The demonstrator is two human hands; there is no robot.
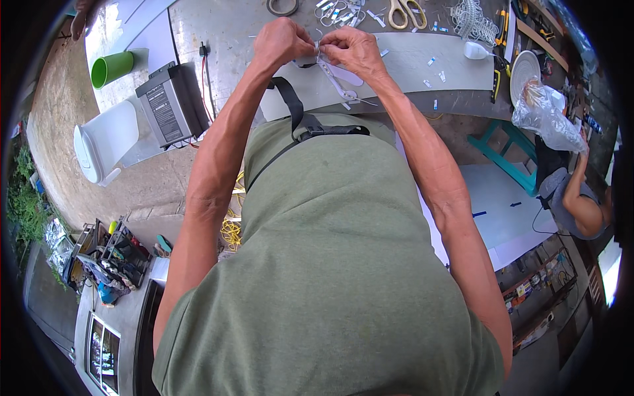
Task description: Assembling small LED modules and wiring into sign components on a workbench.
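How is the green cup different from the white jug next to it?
The green cup is small and bright green; the white jug is bigger and white. The cup's open mouth shows its inside, while the jug's end is closed by a lid. The cup lies nearer the top of the picture, the jug lower down, past the grey box. Both lie left of the hands, and neither hand touches them.

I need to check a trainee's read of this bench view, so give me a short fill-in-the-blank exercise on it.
1. The left hand and right hand meet over a small white part above the grey ____.
2. The cup lying at the far left of the bench is ____.
3. The scissors near the far edge have ____ handles.
4. The clear plastic bag lies to the person's ____.

Missing words: bench; green; yellow; right
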